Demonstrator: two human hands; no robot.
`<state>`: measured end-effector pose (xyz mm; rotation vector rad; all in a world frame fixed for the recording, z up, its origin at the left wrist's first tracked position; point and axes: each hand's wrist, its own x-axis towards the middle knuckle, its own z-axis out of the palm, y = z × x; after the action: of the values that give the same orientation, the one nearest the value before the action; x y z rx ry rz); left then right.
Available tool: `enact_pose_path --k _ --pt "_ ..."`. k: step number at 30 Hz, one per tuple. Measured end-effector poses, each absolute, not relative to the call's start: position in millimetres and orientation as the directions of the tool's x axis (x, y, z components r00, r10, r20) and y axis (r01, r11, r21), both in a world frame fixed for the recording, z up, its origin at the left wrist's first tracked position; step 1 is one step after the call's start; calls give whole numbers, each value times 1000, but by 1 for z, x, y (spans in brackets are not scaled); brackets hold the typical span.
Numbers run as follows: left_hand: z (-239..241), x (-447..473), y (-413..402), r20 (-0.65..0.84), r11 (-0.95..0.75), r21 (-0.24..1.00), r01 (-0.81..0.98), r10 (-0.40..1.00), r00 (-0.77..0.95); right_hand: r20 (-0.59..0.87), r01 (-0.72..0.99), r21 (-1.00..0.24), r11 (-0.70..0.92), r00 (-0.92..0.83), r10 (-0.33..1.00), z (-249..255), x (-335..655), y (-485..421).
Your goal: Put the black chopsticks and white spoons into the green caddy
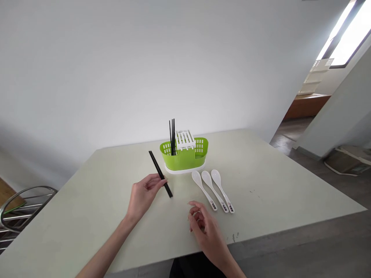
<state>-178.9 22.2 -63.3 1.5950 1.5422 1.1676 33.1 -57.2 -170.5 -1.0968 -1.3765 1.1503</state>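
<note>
My left hand (144, 195) pinches a pair of black chopsticks (160, 173) near their lower part, the sticks slanting up and away toward the holder. A green slotted cutlery holder (199, 151) on a white base stands at the table's middle, with a few black chopsticks (172, 136) upright in its left side and a white rack insert (185, 139) on top. Three white spoons (213, 189) lie side by side on the table just in front of the holder. My right hand (204, 226) hovers over the table near the spoon handles, fingers loosely curled and empty.
The pale grey-green table (275, 181) stands against a white wall. A metal chair frame (20, 208) is at the left. To the right, the floor leads to a doorway and a bright window.
</note>
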Motion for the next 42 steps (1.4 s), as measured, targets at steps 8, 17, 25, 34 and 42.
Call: enact_pose_path --k 8,17,25,34,42 --pt "-76 -145 -1 -47 36 987 154 997 69 116 -10 -993 117 -208 971 -166 37 -55" --pt "-77 -151 -8 -66 66 990 122 998 3 86 8 -996 89 -198 976 -168 36 -54" --pt "20 -188 59 429 -334 897 288 811 -398 92 -61 -995 83 -182 979 -178 32 -55" --pt "23 -187 165 427 -257 799 544 879 -212 109 -24 -994 106 -233 966 -169 33 -55" --pt "-13 -174 202 343 -166 665 728 934 -101 80 21 -996 89 -254 964 -159 36 -53"
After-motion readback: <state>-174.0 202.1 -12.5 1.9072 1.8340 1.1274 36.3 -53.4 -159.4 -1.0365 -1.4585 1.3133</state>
